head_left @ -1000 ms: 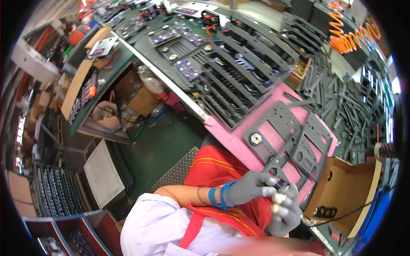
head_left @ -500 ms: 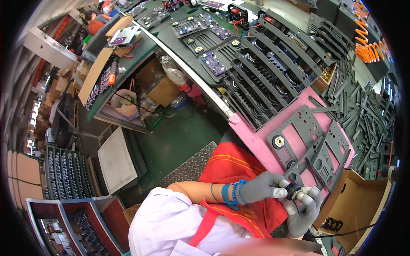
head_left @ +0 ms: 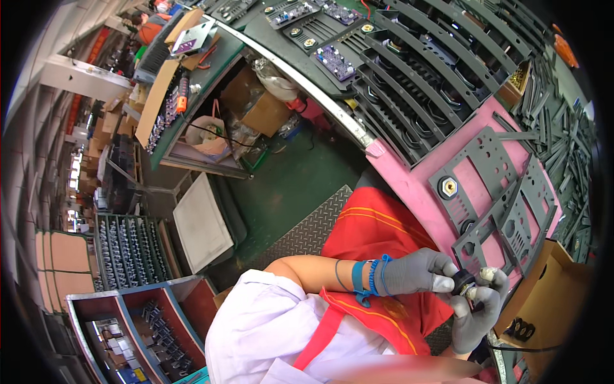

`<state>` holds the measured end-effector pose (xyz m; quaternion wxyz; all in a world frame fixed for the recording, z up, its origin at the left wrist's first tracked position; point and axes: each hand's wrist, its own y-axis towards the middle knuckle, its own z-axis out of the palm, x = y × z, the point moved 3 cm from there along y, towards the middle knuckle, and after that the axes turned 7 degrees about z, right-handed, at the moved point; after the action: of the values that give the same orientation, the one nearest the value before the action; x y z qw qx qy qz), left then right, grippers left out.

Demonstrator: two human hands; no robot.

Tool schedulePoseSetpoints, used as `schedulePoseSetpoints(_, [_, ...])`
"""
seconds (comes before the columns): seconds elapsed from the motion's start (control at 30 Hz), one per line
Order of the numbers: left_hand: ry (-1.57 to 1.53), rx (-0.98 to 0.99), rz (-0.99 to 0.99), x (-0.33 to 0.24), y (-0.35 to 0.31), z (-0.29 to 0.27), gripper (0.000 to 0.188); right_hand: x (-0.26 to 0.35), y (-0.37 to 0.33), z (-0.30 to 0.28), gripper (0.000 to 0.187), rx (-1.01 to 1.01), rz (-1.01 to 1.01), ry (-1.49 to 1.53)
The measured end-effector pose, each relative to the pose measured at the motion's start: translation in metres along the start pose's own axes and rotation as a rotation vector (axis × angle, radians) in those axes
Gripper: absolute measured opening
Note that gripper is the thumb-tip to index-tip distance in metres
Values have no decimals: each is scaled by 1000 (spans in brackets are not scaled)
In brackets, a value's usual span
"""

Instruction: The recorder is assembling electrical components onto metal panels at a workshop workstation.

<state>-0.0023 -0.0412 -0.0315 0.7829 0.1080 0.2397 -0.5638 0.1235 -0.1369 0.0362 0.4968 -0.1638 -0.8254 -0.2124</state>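
My left hand (head_left: 412, 274), in a grey glove with blue bands at the wrist, pinches a small round black fitting (head_left: 462, 280) between thumb and fingers. From the right, my gloved right hand (head_left: 476, 317) grips the metal end of the same fitting, its fingers curled round it and partly hiding it. Just beyond my hands, dark grey slotted metal plates (head_left: 476, 160) lie on a pink mat (head_left: 409, 176). On one plate sits a round black fitting with a brass centre (head_left: 449, 187).
A cardboard box (head_left: 543, 301) with several black rings stands at the right, a dark cable across it. Racked grey panels (head_left: 416, 96) stand beyond the mat, and loose grey strips (head_left: 556, 128) are heaped at far right. Purple circuit boards (head_left: 334, 62) lie on the bench.
The view has shifted, so the bench and both hands appear displaced in the picture. Both hands stay together on the fitting, with the right fingers slightly rearranged round it.
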Motion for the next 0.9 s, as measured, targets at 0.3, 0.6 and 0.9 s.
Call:
schedulePoseSetpoints(0.3, [-142, -53, -47, 2, 0, 4, 19, 15, 3, -3, 32, 21, -68, -209])
schedulePoseSetpoints(0.6, [-406, 32, -363, 11, -10, -1, 27, 13, 6, 0, 32, 203, -181, -159])
schedulePoseSetpoints(0.9, [-192, -32, -141, 13, -1, 1, 21, 7, -2, 0, 39, 52, -38, -164])
